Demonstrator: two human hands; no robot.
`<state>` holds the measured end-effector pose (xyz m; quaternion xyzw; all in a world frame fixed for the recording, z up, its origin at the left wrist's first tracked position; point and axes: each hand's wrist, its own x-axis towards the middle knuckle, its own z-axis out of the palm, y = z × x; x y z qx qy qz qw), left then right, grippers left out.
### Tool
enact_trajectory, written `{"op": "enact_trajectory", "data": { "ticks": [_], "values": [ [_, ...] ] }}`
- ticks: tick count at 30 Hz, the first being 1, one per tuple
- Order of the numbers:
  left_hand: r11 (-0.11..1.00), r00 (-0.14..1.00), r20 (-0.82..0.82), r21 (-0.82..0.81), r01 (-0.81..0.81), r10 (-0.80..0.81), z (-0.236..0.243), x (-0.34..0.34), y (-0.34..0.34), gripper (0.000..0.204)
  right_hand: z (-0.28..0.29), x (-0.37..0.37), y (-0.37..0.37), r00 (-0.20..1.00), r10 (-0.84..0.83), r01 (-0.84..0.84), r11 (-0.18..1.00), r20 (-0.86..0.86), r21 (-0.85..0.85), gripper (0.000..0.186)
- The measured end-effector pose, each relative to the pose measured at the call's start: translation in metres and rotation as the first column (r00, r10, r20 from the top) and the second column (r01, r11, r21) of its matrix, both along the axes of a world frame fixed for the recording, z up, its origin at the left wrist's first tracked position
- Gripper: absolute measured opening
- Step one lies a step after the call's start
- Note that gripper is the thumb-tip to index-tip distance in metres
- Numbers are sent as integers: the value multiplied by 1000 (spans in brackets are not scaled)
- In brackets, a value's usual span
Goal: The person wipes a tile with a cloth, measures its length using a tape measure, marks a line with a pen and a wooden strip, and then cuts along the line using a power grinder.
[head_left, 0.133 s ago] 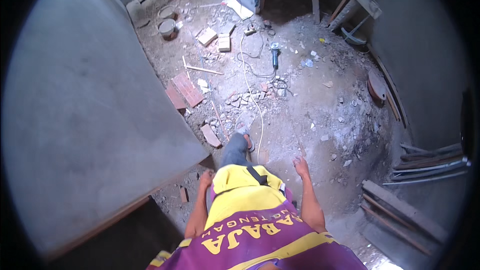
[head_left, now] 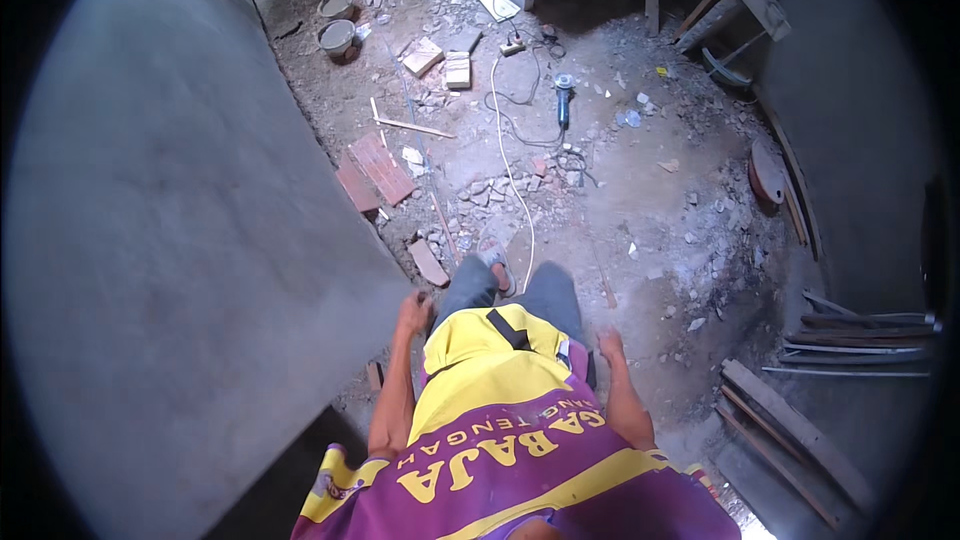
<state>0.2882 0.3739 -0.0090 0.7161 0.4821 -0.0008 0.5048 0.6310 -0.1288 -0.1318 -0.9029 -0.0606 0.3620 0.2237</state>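
Note:
My left hand [head_left: 414, 312] hangs beside my left thigh, near the grey wall, fingers curled; whatever they hold, if anything, is too small to make out. My right hand [head_left: 609, 345] is low beside my right thigh, blurred, so its fingers are unclear. Between them are my yellow and purple shirt [head_left: 500, 380] and grey-clad legs [head_left: 545, 295], with a sandalled foot [head_left: 497, 267] on the rubble-strewn ground near a white cable [head_left: 515, 185].
Ahead lie an angle grinder [head_left: 563, 105], power strip [head_left: 512, 46], pale blocks [head_left: 423, 57], red tiles [head_left: 385, 168] and buckets [head_left: 336, 38]. A plastered wall [head_left: 170, 240] borders the left. On the right are planks [head_left: 795, 440] and a reddish basin [head_left: 766, 177].
My right leg has come forward into view. My left hand has moved up and forward, my right hand slightly down and back. The surroundings have shifted slightly within the view.

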Motion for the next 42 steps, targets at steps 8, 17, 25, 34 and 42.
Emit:
{"op": "enact_trajectory", "data": {
  "ticks": [8,17,25,34,42],
  "values": [
    [874,856,176,-115,-472,486,29,100,167,37,17,126,82,884,318,-404,888,-343,-218,42],
    [598,607,-324,-140,-789,725,-48,78,176,25,11,420,518,823,567,-564,823,33,-68,55],
    [259,444,-382,-447,-857,810,-24,240,117,20,64,601,872,717,641,-679,731,273,66,52],
    [618,686,-236,-305,-725,689,-99,303,419,43,-17,546,1070,670,736,-736,676,98,-41,47],
    [852,847,-298,-161,-498,439,-78,455,626,68,-192,605,1191,723,689,-685,724,46,-79,56]
  ]
}}
